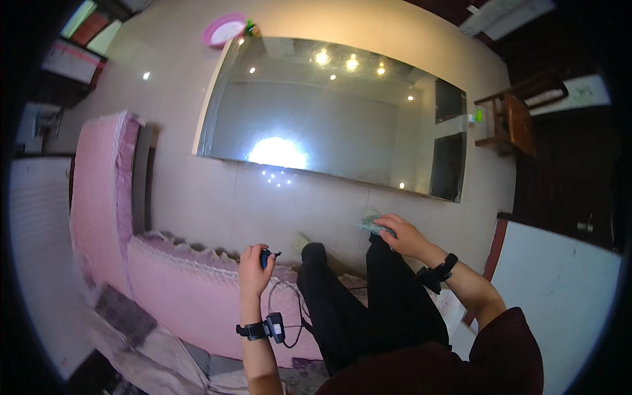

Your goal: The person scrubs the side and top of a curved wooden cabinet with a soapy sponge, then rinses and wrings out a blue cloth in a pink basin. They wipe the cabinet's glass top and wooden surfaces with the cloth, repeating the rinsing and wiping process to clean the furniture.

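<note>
My left hand (pixel 253 271) is closed round a small dark blue object (pixel 265 257), held over the edge of the pink sofa seat. Most of that object is hidden by my fingers, and a short dark piece sticks out on its right. In front of my right knee, my right hand (pixel 407 237) grips a crumpled, pale green translucent piece (pixel 369 223), perhaps plastic film or mesh. Part of it overlaps a light slipper on the floor beyond. The hands are well apart, each with a black strapped device (pixel 276 328) on the wrist or forearm.
A low table with a glossy, reflective top (pixel 316 113) stands ahead. Beyond its far left corner is a pink basin (pixel 224 30). A wooden chair (pixel 518 123) stands to the right. The pink-covered sofa (pixel 187 291) runs along the left, with a black cable (pixel 300 301) beside my leg.
</note>
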